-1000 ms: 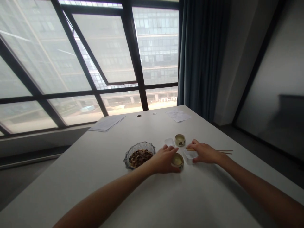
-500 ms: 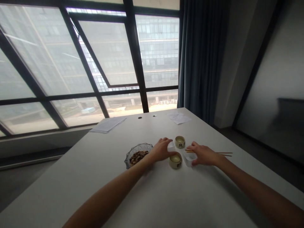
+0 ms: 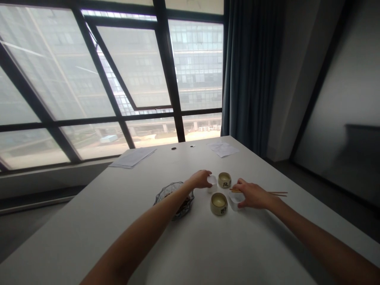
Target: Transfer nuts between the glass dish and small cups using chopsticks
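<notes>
My left hand (image 3: 200,179) is closed on the rim of a small white cup (image 3: 211,181), its thumb and fingers on the near-left side. My right hand (image 3: 252,194) grips a small white square container (image 3: 235,198) between thumb and fingers. A pair of chopsticks (image 3: 277,194) runs beneath that hand, the tips showing at the container's far edge; whether the hand also holds them I cannot tell. Between the hands stand two beige ceramic cups with dark characters, one farther back (image 3: 224,180) and one nearer (image 3: 219,204).
A glass bowl (image 3: 187,206) with dark pieces inside sits under my left forearm, partly hidden. Papers (image 3: 133,157) lie at the table's far left, and a crumpled white sheet (image 3: 223,149) at the far right. Windows and a blue curtain (image 3: 252,79) stand beyond the white table (image 3: 190,249).
My left hand has drawn away from the nearer beige cup, its fingers narrowing onto the white cup. My right hand has stayed nearly in place on the square container.
</notes>
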`<state>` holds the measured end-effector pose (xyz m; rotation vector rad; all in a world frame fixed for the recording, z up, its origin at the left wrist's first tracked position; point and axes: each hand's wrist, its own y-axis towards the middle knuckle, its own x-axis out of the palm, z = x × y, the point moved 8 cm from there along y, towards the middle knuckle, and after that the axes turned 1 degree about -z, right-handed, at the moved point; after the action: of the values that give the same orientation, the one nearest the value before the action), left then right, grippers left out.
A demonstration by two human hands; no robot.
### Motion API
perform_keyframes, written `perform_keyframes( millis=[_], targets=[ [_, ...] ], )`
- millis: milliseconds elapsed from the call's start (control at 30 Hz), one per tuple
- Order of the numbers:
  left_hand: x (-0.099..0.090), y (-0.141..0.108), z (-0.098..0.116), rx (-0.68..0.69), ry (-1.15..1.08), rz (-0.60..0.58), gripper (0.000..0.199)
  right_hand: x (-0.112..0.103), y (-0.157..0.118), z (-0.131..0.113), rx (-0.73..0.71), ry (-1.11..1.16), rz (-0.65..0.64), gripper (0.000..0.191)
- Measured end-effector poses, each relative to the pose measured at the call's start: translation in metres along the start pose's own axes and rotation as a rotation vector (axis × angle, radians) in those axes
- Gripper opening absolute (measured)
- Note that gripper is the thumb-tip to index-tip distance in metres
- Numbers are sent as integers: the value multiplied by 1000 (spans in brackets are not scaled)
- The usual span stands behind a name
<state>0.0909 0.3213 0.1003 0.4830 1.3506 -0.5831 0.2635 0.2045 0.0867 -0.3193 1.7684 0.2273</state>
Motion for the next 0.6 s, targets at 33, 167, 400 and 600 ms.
perform_keyframes(
  millis=[33, 167, 400, 600],
  targets=[
    [-4, -3, 2, 2, 2, 10, 37, 1, 1, 1, 3, -2, 3, 62],
    [-15, -29, 22, 42, 4, 56, 39, 1, 0, 2, -8, -6, 23, 59],
    [19, -70, 76, 136, -18, -145, 30, -40, -13, 16, 17, 31, 125, 63],
    [33, -34, 105, 119, -26, -137, 34, -82, -29, 24, 8, 44, 206, 65]
  ],
)
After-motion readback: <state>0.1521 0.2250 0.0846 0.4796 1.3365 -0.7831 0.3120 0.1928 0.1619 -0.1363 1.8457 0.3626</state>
